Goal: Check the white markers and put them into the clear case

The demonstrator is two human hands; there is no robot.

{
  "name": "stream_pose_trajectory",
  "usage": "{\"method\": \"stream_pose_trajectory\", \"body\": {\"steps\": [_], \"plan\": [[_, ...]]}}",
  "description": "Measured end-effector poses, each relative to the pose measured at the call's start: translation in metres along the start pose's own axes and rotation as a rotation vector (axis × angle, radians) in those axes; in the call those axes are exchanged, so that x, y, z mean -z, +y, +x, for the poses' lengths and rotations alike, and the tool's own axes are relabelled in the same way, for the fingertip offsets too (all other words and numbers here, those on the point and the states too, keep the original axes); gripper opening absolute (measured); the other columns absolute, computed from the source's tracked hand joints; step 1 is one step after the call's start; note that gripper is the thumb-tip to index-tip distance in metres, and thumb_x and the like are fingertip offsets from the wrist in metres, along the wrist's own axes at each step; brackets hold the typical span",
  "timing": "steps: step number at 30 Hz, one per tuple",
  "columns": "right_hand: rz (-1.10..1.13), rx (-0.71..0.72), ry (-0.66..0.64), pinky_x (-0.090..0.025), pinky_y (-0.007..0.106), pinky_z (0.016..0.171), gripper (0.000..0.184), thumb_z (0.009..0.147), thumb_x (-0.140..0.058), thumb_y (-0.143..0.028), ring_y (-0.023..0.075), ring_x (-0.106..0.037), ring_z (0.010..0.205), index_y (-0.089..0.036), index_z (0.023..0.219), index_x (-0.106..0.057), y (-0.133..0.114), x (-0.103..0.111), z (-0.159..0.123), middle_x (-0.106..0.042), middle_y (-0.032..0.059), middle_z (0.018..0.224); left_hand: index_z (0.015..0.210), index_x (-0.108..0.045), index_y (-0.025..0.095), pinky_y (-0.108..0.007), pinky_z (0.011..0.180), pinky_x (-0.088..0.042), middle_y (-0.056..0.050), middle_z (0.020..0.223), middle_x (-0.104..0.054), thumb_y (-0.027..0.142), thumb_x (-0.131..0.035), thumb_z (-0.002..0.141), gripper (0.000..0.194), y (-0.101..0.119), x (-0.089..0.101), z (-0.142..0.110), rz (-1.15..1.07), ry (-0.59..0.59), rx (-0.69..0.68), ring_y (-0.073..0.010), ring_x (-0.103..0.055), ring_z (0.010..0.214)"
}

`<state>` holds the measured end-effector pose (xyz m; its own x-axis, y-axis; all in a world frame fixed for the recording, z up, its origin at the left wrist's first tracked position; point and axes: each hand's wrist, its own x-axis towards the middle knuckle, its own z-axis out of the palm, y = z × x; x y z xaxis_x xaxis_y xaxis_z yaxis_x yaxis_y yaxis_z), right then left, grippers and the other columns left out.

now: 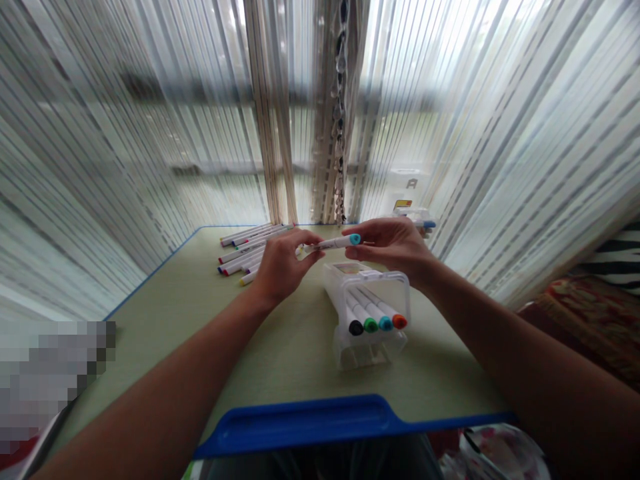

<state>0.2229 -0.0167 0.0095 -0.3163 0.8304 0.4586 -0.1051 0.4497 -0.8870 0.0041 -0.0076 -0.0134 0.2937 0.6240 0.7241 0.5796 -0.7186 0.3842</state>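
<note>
**Handling a Marker Between Both Hands: Partway Complete**

Pinching one end of a white marker (333, 243) in the left hand (287, 263), closing thumb and fingertips on the slender, smooth barrel. Positioning the right hand (395, 241) about the blue-ended tip, keeping thumb and fingers apart. Suspending the marker over the bench (165, 287), near the far end of a clear case (334, 288).

Appearing partway complete: showing four case markers (371, 325) lying side by side with black, green, blue and orange ends, counting one in work, and presumably leaving the loose markers (243, 253) to the left outstanding.

Noting a thin-walled, translucent, round-cornered box form on the case. Observing a pale green, faintly grained bench surface, ending in blue edging (310, 417) with a recessed trough. Hanging beyond: sheer, striped curtains (150, 133).
</note>
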Motion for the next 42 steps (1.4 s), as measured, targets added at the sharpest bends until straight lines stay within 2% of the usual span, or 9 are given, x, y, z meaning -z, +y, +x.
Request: {"method": "stream_pose_trajectory", "body": {"steps": [10, 17, 21, 25, 29, 33, 42], "plan": [[0.024, 0.008, 0.005, -0.054, 0.022, 0.057, 0.030, 0.059, -0.094, -0.022, 0.0104, -0.065, 0.060, -0.022, 0.086, -0.082, -0.003, -0.003, 0.000, -0.075, 0.0000, 0.070, 0.087, -0.073, 0.018, -0.032, 0.076, -0.052, -0.002, 0.084, -0.076, 0.023, -0.078, 0.080, 0.010, -0.002, -0.001, 0.000, 0.002, 0.026, -0.004, -0.0185, -0.070, 0.079], [-0.017, 0.024, 0.156, -0.049, 0.023, 0.050, 0.020, 0.071, -0.086, -0.029, 0.0102, -0.060, 0.055, -0.018, 0.085, -0.078, -0.002, 0.004, 0.004, -0.071, 0.0001, 0.068, 0.088, -0.074, 0.018, -0.032, 0.075, -0.053, -0.003, 0.082, -0.076, 0.026, -0.077, 0.082, 0.010, 0.000, 0.000, 0.001, 0.015, 0.048, -0.004, -0.0176, -0.069, 0.077], [0.144, -0.105, 0.297, -0.044, 0.021, 0.046, 0.009, 0.078, -0.074, -0.025, 0.0096, -0.058, 0.053, -0.017, 0.079, -0.072, 0.006, 0.016, 0.012, -0.067, 0.0003, 0.067, 0.092, -0.076, 0.018, -0.032, 0.071, -0.055, -0.005, 0.081, -0.076, 0.035, -0.077, 0.082, 0.020, 0.004, -0.002, 0.001, -0.069, 0.084, 0.051, -0.0172, -0.069, 0.072], [0.335, -0.366, 0.413, -0.043, 0.020, 0.043, 0.006, 0.077, -0.062, -0.017, 0.0097, -0.054, 0.049, -0.016, 0.074, -0.067, 0.011, 0.022, 0.018, -0.064, 0.0011, 0.062, 0.100, -0.076, 0.017, -0.029, 0.069, -0.057, -0.006, 0.085, -0.077, 0.034, -0.077, 0.083, 0.024, 0.014, -0.002, 0.000, -0.214, 0.104, 0.075, -0.0150, -0.069, 0.072], [0.368, -0.581, 0.419, -0.046, 0.021, 0.042, 0.011, 0.081, -0.057, -0.016, 0.0116, -0.056, 0.048, -0.015, 0.072, -0.063, 0.013, 0.022, 0.019, -0.067, 0.0046, 0.062, 0.099, -0.077, 0.017, -0.027, 0.066, -0.057, -0.005, 0.083, -0.077, 0.033, -0.079, 0.081, 0.023, 0.022, -0.001, 0.000, -0.240, 0.155, 0.034, -0.0126, -0.067, 0.066], [0.370, -0.632, 0.380, -0.046, 0.020, 0.042, 0.015, 0.085, -0.054, -0.016, 0.0105, -0.056, 0.045, -0.014, 0.072, -0.063, 0.016, 0.021, 0.018, -0.067, 0.0047, 0.060, 0.099, -0.077, 0.018, -0.028, 0.066, -0.057, -0.005, 0.085, -0.077, 0.033, -0.079, 0.081, 0.023, 0.025, 0.000, -0.001, -0.202, 0.164, -0.008, -0.0121, -0.065, 0.064], [0.392, -0.585, 0.365, -0.047, 0.021, 0.043, 0.011, 0.081, -0.056, -0.016, 0.0115, -0.056, 0.047, -0.016, 0.072, -0.062, 0.014, 0.022, 0.018, -0.068, 0.0047, 0.061, 0.098, -0.077, 0.017, -0.026, 0.062, -0.057, -0.004, 0.082, -0.075, 0.029, -0.076, 0.083, 0.019, 0.021, 0.002, 0.000, -0.202, 0.189, 0.018, -0.0113, -0.064, 0.064]]}}
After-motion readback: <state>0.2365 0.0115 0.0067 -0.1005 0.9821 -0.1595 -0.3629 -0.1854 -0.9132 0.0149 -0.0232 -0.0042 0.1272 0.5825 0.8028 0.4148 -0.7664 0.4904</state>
